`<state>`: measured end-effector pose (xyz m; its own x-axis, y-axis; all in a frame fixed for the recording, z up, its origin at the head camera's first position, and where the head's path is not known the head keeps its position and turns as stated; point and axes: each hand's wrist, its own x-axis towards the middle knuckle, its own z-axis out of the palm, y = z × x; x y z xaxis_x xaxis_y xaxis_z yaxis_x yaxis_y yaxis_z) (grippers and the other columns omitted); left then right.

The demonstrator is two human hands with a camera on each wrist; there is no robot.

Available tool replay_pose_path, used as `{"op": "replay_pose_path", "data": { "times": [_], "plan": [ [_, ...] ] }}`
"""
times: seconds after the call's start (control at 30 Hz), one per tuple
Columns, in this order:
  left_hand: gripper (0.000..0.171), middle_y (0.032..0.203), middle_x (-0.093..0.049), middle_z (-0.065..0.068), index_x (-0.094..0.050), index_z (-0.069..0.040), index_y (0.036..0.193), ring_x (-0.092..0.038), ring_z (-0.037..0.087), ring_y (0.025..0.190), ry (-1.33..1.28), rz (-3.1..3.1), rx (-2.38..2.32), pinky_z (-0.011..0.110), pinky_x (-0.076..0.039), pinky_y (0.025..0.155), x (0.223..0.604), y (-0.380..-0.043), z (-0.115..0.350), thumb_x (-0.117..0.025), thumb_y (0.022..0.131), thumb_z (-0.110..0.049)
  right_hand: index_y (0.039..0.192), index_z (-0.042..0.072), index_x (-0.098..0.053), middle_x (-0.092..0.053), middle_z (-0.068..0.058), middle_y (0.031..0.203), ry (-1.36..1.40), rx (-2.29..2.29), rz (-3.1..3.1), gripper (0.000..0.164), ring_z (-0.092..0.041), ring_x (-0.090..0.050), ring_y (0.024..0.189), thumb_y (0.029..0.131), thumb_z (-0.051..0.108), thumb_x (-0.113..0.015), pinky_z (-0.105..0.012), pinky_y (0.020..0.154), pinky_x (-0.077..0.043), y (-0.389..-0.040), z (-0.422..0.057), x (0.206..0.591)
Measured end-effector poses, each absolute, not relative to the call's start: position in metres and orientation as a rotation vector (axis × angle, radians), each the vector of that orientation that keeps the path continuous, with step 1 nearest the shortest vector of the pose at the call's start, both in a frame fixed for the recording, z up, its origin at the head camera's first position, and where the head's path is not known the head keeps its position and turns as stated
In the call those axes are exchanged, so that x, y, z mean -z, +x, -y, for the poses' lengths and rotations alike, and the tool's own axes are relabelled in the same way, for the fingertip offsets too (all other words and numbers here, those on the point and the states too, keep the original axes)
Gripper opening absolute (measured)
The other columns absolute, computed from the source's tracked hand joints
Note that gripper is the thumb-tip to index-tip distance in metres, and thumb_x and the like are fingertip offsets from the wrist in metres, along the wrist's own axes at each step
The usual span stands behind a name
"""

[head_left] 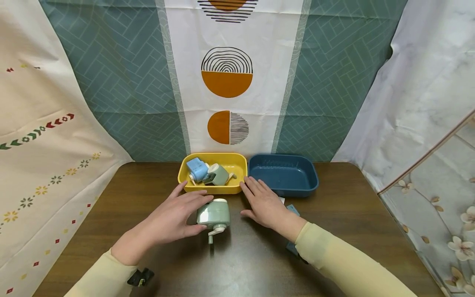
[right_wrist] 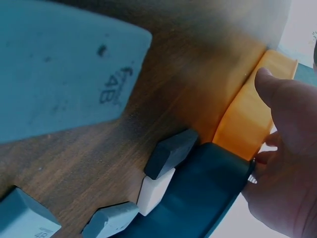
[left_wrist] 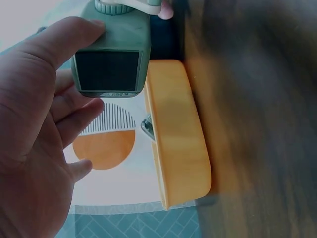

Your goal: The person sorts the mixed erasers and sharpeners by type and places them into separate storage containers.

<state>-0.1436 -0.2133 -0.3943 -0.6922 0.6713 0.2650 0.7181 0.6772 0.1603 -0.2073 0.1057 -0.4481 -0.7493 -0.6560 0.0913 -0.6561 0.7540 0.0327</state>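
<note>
My left hand [head_left: 168, 218] holds a pale green crank pencil sharpener [head_left: 214, 213] between thumb and fingers, in front of the yellow tray [head_left: 217, 190]. Its white crank handle points toward me. In the left wrist view the thumb lies on the sharpener's body [left_wrist: 126, 37], above a dark window. Inside the tray lie a blue sharpener [head_left: 198, 169] and another green sharpener [head_left: 219, 175]. My right hand [head_left: 266, 206] holds nothing; its extended fingers reach the place where the yellow tray meets the dark blue tray [head_left: 283, 177].
Several block erasers lie below my right forearm, partly hidden in the head view. The right wrist view shows a large blue one [right_wrist: 64, 69] marked 4B, a black one [right_wrist: 171, 153] and a white one [right_wrist: 154, 192] beside the blue tray. Patterned cloths hang around the wooden table [head_left: 352, 214].
</note>
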Motion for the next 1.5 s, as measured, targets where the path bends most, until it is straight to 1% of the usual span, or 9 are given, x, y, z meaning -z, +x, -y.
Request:
{"op": "replay_pose_path", "data": {
  "times": [0.1,0.2,0.43,0.67,0.9,1.23,1.37,1.5],
  "plan": [
    [0.076,0.15,-0.069,0.005,-0.066,-0.007,0.152,-0.061,0.028,0.144,-1.108,2.694,0.374,0.069,-0.019,0.13,0.392,-0.149,0.214,-0.094,0.089,-0.04,0.172,0.002,-0.035,-0.031,-0.02,0.178,1.075,0.003,2.835,0.092,-0.033,-0.028,0.166,0.106,0.055,-0.072,-0.05,0.135,-0.022,-0.206,-0.107,0.449],
    [0.076,0.15,-0.069,0.007,-0.066,-0.007,0.152,-0.061,0.029,0.144,-1.083,2.69,0.377,0.069,-0.017,0.131,0.39,-0.156,0.213,-0.094,0.089,-0.041,0.172,0.003,-0.035,-0.032,-0.02,0.178,1.072,0.005,2.816,0.092,-0.033,-0.028,0.166,0.105,0.054,-0.073,-0.05,0.135,-0.023,-0.204,-0.108,0.45],
    [0.076,0.151,-0.068,0.013,-0.065,-0.005,0.152,-0.06,0.032,0.144,-1.03,2.697,0.38,0.07,-0.015,0.131,0.385,-0.175,0.209,-0.093,0.091,-0.04,0.172,0.003,-0.034,-0.031,-0.019,0.178,1.018,0.045,2.819,0.092,-0.034,-0.029,0.165,0.106,0.056,-0.07,-0.049,0.135,-0.02,-0.2,-0.109,0.448],
    [0.076,0.146,-0.071,0.013,-0.065,-0.004,0.152,-0.061,0.03,0.142,-0.999,2.657,0.381,0.067,-0.013,0.132,0.379,-0.192,0.204,-0.094,0.09,-0.036,0.173,0.003,-0.032,-0.03,-0.018,0.179,0.97,0.042,2.835,0.094,-0.033,-0.029,0.166,0.106,0.055,-0.072,-0.05,0.135,-0.02,-0.198,-0.113,0.449],
    [0.076,0.144,-0.072,0.016,-0.065,-0.004,0.151,-0.065,0.034,0.137,-0.947,2.64,0.357,0.068,-0.017,0.13,0.376,-0.207,0.198,-0.095,0.089,-0.035,0.172,0.002,-0.035,-0.032,-0.018,0.178,0.97,0.003,2.84,0.093,-0.033,-0.031,0.165,0.106,0.056,-0.071,-0.052,0.135,-0.022,-0.196,-0.118,0.45],
    [0.075,0.145,-0.071,0.014,-0.063,-0.005,0.154,-0.064,0.033,0.134,-0.869,2.669,0.324,0.069,-0.016,0.13,0.372,-0.228,0.189,-0.092,0.092,-0.037,0.172,0.003,-0.034,-0.032,-0.017,0.178,1.0,-0.036,2.842,0.093,-0.033,-0.03,0.165,0.106,0.054,-0.073,-0.054,0.135,-0.021,-0.195,-0.122,0.452],
    [0.075,0.147,-0.07,0.014,-0.062,-0.005,0.154,-0.062,0.033,0.137,-0.835,2.677,0.314,0.069,-0.016,0.13,0.371,-0.239,0.184,-0.091,0.093,-0.038,0.173,0.003,-0.032,-0.031,-0.016,0.179,1.005,-0.019,2.847,0.093,-0.032,-0.028,0.166,0.106,0.055,-0.071,-0.053,0.135,-0.021,-0.196,-0.123,0.452],
    [0.075,0.148,-0.069,0.013,-0.061,-0.007,0.156,-0.063,0.032,0.135,-0.799,2.697,0.332,0.069,-0.013,0.131,0.372,-0.248,0.18,-0.09,0.094,-0.037,0.173,0.003,-0.031,-0.03,-0.016,0.179,1.016,-0.016,2.856,0.092,-0.031,-0.028,0.166,0.107,0.056,-0.069,-0.053,0.135,-0.021,-0.198,-0.123,0.452]
  ]
}}
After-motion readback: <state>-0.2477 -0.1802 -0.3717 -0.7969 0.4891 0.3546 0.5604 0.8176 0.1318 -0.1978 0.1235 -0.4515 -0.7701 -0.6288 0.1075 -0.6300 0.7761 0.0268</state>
